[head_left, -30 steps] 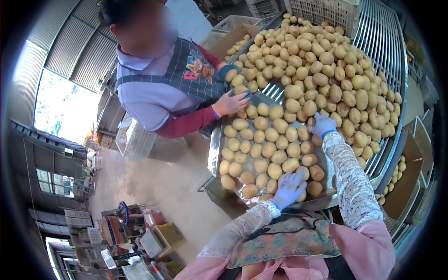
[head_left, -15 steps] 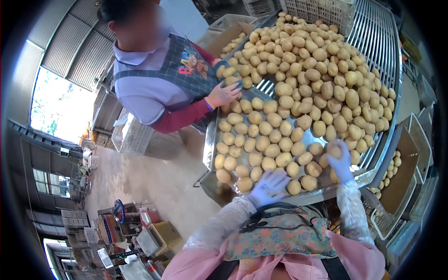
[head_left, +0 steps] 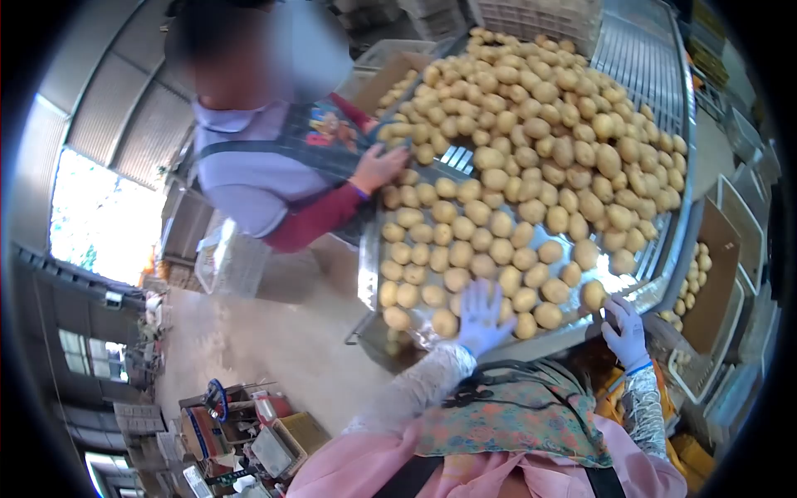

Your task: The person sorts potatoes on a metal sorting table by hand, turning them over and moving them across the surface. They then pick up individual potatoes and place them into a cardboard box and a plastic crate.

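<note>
Round yellow-brown potatoes [head_left: 531, 158] are heaped on a metal sorting table [head_left: 365, 266], with a looser single layer of them at the near left. My left hand [head_left: 484, 319], in a pale lavender glove, lies with spread fingers on the potatoes at the table's near edge. At the near right edge my right hand [head_left: 624, 332], in a matching glove, has its fingers parted beside a single potato [head_left: 593, 295]. Its fingertips are close to that potato, and I see nothing in the palm.
Across the left side stands a co-worker [head_left: 249, 166] in a dark apron, hands at the potatoes. White crates and a cardboard-lined bin [head_left: 716, 274] with potatoes stand at the right. A plastic crate [head_left: 540, 23] sits behind the heap. Boxes and tools lie at the lower left.
My right hand has drawn back from among the potatoes to the table edge, and its fingers have opened. My left hand has moved slightly up onto the potatoes. The view has shifted a little.
</note>
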A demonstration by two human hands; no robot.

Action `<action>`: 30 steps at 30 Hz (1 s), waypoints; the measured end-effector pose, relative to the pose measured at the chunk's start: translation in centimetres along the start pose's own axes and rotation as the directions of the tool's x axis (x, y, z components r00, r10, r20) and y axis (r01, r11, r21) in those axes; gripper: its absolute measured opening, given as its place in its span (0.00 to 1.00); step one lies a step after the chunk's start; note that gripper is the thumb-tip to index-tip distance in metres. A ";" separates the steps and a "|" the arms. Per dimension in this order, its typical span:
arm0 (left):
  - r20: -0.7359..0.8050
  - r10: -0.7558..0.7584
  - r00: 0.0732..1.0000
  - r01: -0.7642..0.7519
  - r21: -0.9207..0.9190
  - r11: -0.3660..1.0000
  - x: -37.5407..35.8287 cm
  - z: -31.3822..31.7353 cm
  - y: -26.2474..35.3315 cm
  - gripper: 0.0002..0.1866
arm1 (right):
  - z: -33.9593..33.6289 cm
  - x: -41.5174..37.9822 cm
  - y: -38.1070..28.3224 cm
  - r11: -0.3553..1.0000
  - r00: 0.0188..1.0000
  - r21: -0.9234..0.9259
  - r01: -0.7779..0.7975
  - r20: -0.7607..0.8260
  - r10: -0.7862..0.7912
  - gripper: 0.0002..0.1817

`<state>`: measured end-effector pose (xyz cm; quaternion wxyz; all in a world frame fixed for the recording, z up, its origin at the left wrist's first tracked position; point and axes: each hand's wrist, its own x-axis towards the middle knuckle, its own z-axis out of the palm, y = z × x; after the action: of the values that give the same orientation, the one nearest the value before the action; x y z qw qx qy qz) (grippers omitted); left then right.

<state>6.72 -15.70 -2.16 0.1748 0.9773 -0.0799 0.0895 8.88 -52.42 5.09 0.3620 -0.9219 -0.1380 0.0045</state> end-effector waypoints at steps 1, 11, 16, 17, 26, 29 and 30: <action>0.144 0.054 0.988 -0.055 0.003 0.998 -0.6 -2.3 -0.3 0.42 | 1.2 1.5 -0.8 0.994 1.000 -0.110 0.024 0.021 -0.022 0.30; 0.086 -0.116 0.990 0.110 0.071 0.991 -8.2 -8.0 -6.1 0.37 | 13.2 6.9 -9.6 0.904 0.927 -0.251 0.348 0.238 -0.290 0.40; -0.006 -0.169 0.986 0.166 0.229 0.959 -3.8 -3.8 -2.7 0.38 | 17.1 7.2 -12.0 0.734 0.717 -0.165 0.659 0.431 -0.547 0.31; 0.055 -0.078 0.995 0.054 0.349 0.936 -3.5 -2.9 -2.1 0.37 | 16.8 7.3 -11.3 0.732 0.717 -0.170 0.660 0.433 -0.546 0.31; 0.136 -0.105 0.985 0.080 0.175 0.981 1.0 -5.9 -6.1 0.37 | 4.5 10.2 0.7 0.896 0.976 -0.428 0.122 -0.112 -0.186 0.41; -0.010 -0.228 0.974 0.222 0.277 0.935 3.2 -1.4 -3.1 0.38 | 5.8 11.8 4.4 0.858 0.972 -0.513 -0.037 -0.216 -0.087 0.42; -0.004 -0.235 0.972 0.227 0.281 0.932 4.1 -0.8 -2.0 0.39 | 6.1 12.1 3.4 0.842 0.986 -0.534 -0.078 -0.163 -0.012 0.40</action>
<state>10.92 -14.06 -1.21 0.0430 0.9959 0.0464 0.0643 20.71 -47.67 -0.55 0.0987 -0.9859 -0.0884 -0.1023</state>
